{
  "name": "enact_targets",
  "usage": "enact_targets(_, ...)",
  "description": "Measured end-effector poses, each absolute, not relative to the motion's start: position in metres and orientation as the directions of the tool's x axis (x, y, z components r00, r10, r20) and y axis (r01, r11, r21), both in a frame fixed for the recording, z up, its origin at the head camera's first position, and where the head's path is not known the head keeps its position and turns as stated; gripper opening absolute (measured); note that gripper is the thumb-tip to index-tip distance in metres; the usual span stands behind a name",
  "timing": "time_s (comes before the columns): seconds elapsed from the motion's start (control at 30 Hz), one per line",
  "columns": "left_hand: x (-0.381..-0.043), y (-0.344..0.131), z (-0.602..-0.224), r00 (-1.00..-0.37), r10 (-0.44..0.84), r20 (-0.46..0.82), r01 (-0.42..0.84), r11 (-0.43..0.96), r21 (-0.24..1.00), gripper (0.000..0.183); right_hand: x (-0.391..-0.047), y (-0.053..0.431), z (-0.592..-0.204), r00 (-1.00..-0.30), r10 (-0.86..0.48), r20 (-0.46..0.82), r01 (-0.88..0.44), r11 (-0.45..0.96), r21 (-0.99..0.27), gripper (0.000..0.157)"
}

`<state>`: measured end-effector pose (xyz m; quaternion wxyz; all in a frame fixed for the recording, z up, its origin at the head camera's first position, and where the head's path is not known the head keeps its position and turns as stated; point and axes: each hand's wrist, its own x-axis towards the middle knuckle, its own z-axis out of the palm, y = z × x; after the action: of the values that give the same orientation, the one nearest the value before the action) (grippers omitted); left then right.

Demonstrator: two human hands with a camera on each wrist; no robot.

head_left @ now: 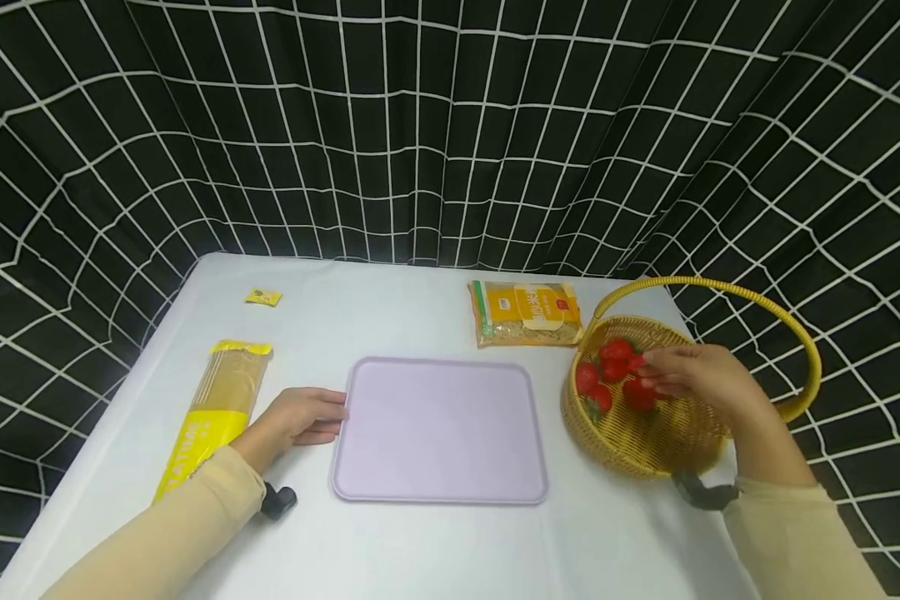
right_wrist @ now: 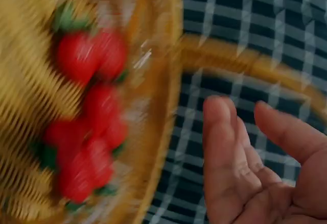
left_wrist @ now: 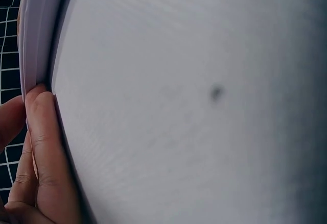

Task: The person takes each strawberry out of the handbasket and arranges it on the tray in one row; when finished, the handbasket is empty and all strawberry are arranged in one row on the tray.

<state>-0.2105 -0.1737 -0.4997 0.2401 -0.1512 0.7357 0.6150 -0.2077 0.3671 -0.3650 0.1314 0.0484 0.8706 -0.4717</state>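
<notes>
My left hand [head_left: 310, 415] is at the left edge of a pale lilac rectangular tray [head_left: 438, 429] lying on the white table. In the left wrist view, the thumb and fingers [left_wrist: 46, 147] pinch the tray's rim [left_wrist: 38, 35] from both sides. Over a yellow wicker basket [head_left: 645, 454] hovers my right hand [head_left: 701, 379]. Several red strawberries [head_left: 598, 398] with green leaves sit inside that basket. The right wrist view is blurred; there the right hand [right_wrist: 250, 168] has thumb and fingers apart, with nothing between them, beside the strawberries [right_wrist: 84, 157].
The basket's tall handle [head_left: 791, 321] leans out to the right. Behind the tray lies an orange bag of grain [head_left: 527, 313]. A long yellow packet [head_left: 221, 396] is left of the left hand, with a small yellow sachet [head_left: 263, 297] farther back. Black gridded curtain [head_left: 420, 125] encloses the table.
</notes>
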Motion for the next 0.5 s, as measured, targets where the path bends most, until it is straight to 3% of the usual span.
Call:
enact_targets(0.1, -0.214, -0.174, -0.501, -0.834, 0.070, -0.547, -0.528, 0.184, 0.829, 0.049, -0.238, 0.391, -0.370, -0.901, -0.054, -0.429, 0.367, 0.432, -0.824, 0.029)
enact_targets(0.17, -0.215, -0.175, -0.501, -0.833, 0.072, -0.549, -0.530, 0.184, 0.828, 0.049, -0.252, 0.401, -0.374, -0.845, -0.046, -0.533, 0.464, 0.435, -0.772, 0.021)
enact_targets(0.33, -0.215, -0.174, -0.501, -0.830, 0.077, -0.553, -0.531, 0.195, 0.825, 0.050, -0.266, 0.414, -0.389, -0.712, -0.077, -0.698, 0.565, 0.528, -0.635, 0.017)
enact_targets(0.5, -0.214, -0.172, -0.500, -0.827, 0.083, -0.557, -0.533, 0.199, 0.822, 0.050, -0.267, 0.417, -0.405, -0.656, -0.110, -0.747, 0.594, 0.536, -0.600, 0.016)
